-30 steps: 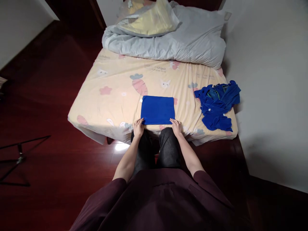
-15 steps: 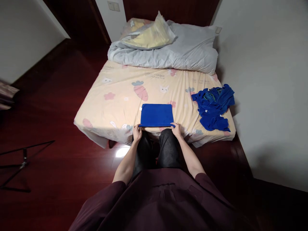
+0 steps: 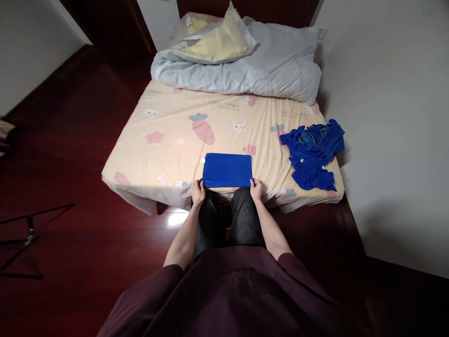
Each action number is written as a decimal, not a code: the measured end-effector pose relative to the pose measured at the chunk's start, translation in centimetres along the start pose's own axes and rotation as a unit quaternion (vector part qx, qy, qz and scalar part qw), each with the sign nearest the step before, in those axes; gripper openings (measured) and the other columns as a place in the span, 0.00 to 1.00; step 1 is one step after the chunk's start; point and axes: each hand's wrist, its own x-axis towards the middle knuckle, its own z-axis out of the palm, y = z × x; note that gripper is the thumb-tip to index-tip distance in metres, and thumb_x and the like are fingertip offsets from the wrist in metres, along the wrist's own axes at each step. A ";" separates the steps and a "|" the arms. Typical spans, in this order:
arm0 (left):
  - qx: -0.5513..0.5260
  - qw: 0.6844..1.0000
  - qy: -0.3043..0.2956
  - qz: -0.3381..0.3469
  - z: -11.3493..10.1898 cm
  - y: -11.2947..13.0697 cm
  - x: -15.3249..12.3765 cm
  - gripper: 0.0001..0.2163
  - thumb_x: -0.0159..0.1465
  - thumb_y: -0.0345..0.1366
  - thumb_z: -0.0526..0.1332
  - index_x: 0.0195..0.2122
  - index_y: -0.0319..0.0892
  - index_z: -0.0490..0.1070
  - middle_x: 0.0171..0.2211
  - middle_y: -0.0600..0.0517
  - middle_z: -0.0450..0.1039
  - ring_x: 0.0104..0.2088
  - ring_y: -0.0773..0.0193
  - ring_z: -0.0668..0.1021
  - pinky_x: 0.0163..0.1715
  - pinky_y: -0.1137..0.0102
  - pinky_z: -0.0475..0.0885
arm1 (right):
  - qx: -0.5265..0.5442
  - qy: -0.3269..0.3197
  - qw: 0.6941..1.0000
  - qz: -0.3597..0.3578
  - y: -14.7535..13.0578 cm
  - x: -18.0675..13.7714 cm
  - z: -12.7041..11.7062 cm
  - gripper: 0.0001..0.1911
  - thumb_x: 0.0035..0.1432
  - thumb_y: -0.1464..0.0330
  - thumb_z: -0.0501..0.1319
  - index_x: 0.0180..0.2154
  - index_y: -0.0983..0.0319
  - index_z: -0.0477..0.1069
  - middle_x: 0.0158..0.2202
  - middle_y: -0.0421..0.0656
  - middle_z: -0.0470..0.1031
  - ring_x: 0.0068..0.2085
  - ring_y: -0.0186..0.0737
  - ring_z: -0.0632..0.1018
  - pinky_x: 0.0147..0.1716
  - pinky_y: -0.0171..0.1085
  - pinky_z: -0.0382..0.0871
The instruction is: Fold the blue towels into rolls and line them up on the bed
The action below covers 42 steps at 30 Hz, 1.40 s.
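Observation:
A blue towel [image 3: 227, 170] lies flat as a rectangle at the near edge of the bed, with a small white tag at its left side. My left hand [image 3: 198, 192] is closed on its near left corner, thumb on top. At the near right corner my right hand [image 3: 257, 189] pinches the cloth the same way. The fingers under the cloth are partly hidden. To the right lies a crumpled heap of blue towels [image 3: 312, 157], apart from both hands.
The bed [image 3: 168, 121] has a cream sheet printed with carrots and rabbits. A rolled grey quilt [image 3: 280, 70] and a yellow pillow [image 3: 224, 47] rest at its head. A wall [image 3: 393, 121] runs along the right. Black stand legs [image 3: 31, 234] are on the floor at left.
The rolled or raised near edge of the towel now lies flatter against the rest. Both hands still hold its near corners. The camera view has shifted slightly.

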 end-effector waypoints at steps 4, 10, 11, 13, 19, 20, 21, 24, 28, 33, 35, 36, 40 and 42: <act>0.003 1.000 -0.001 -0.001 0.1 0.1 -0.1 0.16 0.73 0.47 0.50 0.46 0.43 0.72 0.43 0.38 0.77 0.53 0.44 0.76 0.57 0.49 0.70 | -0.036 -0.003 0.999 0.008 0.1 0.1 0.1 0.22 0.68 0.53 0.57 0.45 0.61 0.81 0.43 0.52 0.84 0.43 0.49 0.83 0.46 0.41 0.74; -0.009 1.000 0.015 0.012 -0.1 0.4 -0.5 0.17 0.73 0.50 0.51 0.47 0.45 0.73 0.44 0.40 0.78 0.56 0.44 0.75 0.59 0.51 0.69 | -0.045 -0.010 0.999 0.016 0.0 0.1 0.2 0.23 0.69 0.53 0.55 0.47 0.62 0.80 0.45 0.54 0.84 0.44 0.50 0.83 0.48 0.42 0.75; -0.007 1.000 0.018 0.015 -0.2 0.5 -0.5 0.17 0.73 0.49 0.51 0.47 0.45 0.73 0.44 0.40 0.79 0.56 0.44 0.75 0.59 0.51 0.69 | -0.043 -0.007 0.999 0.013 0.0 0.1 0.2 0.23 0.68 0.53 0.56 0.47 0.62 0.81 0.44 0.54 0.84 0.44 0.50 0.83 0.48 0.42 0.75; 0.004 1.000 0.020 0.015 -0.3 0.7 -0.5 0.17 0.73 0.48 0.52 0.47 0.44 0.74 0.43 0.40 0.79 0.56 0.44 0.75 0.58 0.51 0.69 | -0.044 0.000 0.999 0.007 0.0 0.1 0.2 0.22 0.68 0.53 0.57 0.46 0.62 0.81 0.43 0.53 0.85 0.43 0.49 0.83 0.46 0.41 0.75; 0.024 0.999 0.021 0.027 -0.4 0.8 -0.5 0.16 0.73 0.47 0.54 0.48 0.43 0.75 0.41 0.41 0.79 0.51 0.46 0.77 0.57 0.52 0.70 | -0.056 0.006 0.998 0.013 -0.3 0.0 0.1 0.17 0.66 0.57 0.59 0.43 0.61 0.80 0.41 0.52 0.85 0.41 0.49 0.84 0.44 0.41 0.76; 0.028 0.999 0.026 0.034 -0.4 0.7 -0.4 0.15 0.72 0.46 0.54 0.49 0.44 0.75 0.43 0.41 0.78 0.52 0.47 0.77 0.58 0.52 0.70 | -0.057 0.005 0.998 0.013 -0.3 -0.1 0.0 0.16 0.66 0.58 0.59 0.42 0.61 0.80 0.41 0.51 0.85 0.41 0.49 0.84 0.44 0.41 0.76; 0.032 0.998 0.032 0.041 -0.4 0.7 -0.4 0.15 0.72 0.46 0.55 0.50 0.44 0.74 0.45 0.41 0.78 0.52 0.48 0.77 0.58 0.53 0.70 | -0.057 0.004 0.998 0.013 -0.3 -0.1 -0.1 0.15 0.66 0.58 0.60 0.42 0.60 0.80 0.40 0.50 0.85 0.41 0.48 0.84 0.44 0.40 0.76; 0.035 0.997 0.045 0.048 -0.4 0.6 -0.3 0.14 0.70 0.44 0.57 0.50 0.44 0.74 0.48 0.41 0.76 0.51 0.48 0.76 0.57 0.53 0.71 | -0.060 0.000 0.998 0.010 -0.5 -0.1 -0.2 0.13 0.66 0.59 0.60 0.40 0.59 0.79 0.39 0.48 0.85 0.39 0.47 0.84 0.43 0.39 0.76; 0.047 0.997 0.046 0.048 -0.7 1.1 -0.5 0.13 0.71 0.43 0.56 0.50 0.44 0.74 0.50 0.41 0.75 0.53 0.45 0.75 0.58 0.52 0.69 | -0.084 -0.015 0.996 0.013 -0.8 0.0 -0.3 0.11 0.67 0.60 0.60 0.40 0.58 0.77 0.40 0.47 0.84 0.39 0.46 0.83 0.43 0.39 0.75; 0.069 0.991 -0.004 0.113 -1.0 2.4 -1.0 0.15 0.70 0.32 0.53 0.53 0.46 0.76 0.59 0.43 0.75 0.60 0.45 0.72 0.62 0.48 0.65 | -0.100 -0.017 0.994 -0.033 -1.0 -0.1 -0.8 0.08 0.67 0.65 0.59 0.44 0.59 0.75 0.42 0.48 0.81 0.42 0.45 0.81 0.47 0.39 0.75; 0.065 0.989 -0.037 0.130 -1.1 2.6 -1.0 0.18 0.69 0.29 0.52 0.53 0.47 0.77 0.59 0.46 0.77 0.62 0.46 0.71 0.63 0.48 0.64 | -0.107 -0.006 0.990 -0.090 -1.0 -0.2 -1.3 0.09 0.66 0.69 0.58 0.44 0.59 0.76 0.46 0.49 0.80 0.46 0.46 0.80 0.49 0.40 0.75; 0.061 0.988 -0.048 0.131 -1.1 2.6 -1.0 0.19 0.69 0.28 0.52 0.53 0.47 0.77 0.59 0.47 0.77 0.62 0.47 0.72 0.64 0.48 0.64 | -0.113 -0.009 0.986 -0.125 -1.0 -0.2 -1.5 0.10 0.66 0.71 0.57 0.44 0.59 0.77 0.47 0.50 0.79 0.49 0.46 0.79 0.51 0.40 0.74; 0.048 0.987 -0.067 0.138 -1.2 2.4 -0.8 0.19 0.69 0.31 0.53 0.58 0.47 0.75 0.61 0.47 0.76 0.66 0.49 0.70 0.67 0.48 0.62 | -0.160 -0.109 0.945 -0.262 -0.9 0.5 -2.6 0.22 0.64 0.80 0.52 0.48 0.59 0.80 0.56 0.48 0.79 0.60 0.47 0.75 0.62 0.45 0.69; 0.045 0.983 -0.076 0.161 -1.2 2.3 -0.7 0.19 0.70 0.35 0.56 0.60 0.47 0.73 0.64 0.47 0.73 0.70 0.49 0.66 0.71 0.47 0.57 | -0.189 -0.184 0.911 -0.316 -1.0 1.1 -3.0 0.26 0.62 0.82 0.51 0.52 0.59 0.80 0.60 0.47 0.78 0.63 0.47 0.74 0.65 0.48 0.67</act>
